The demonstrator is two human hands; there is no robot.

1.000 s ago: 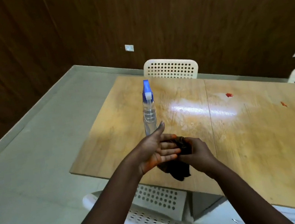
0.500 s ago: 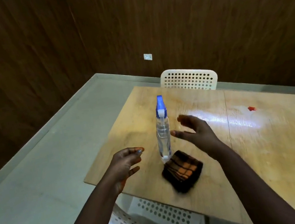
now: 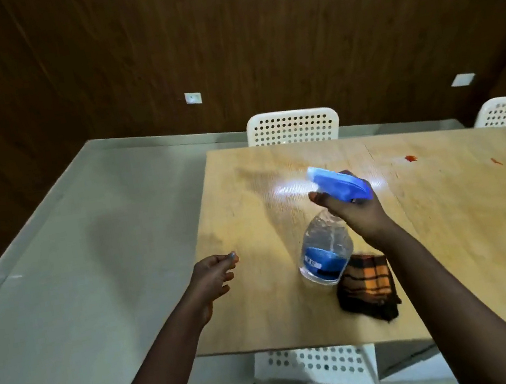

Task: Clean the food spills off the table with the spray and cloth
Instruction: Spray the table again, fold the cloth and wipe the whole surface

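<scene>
The spray bottle is lifted above the table, tilted, ready to aim. The right hand grips its neck below the blue head. Just beside the bottle lies the folded cloth. The left hand hangs loosely curled, holding nothing. Red spills wait farther from the bottle.

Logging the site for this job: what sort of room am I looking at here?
Probably a plain dining or meeting room: a wooden table with white perforated chairs around it, dark wood-panelled walls, and a bare floor.
</scene>
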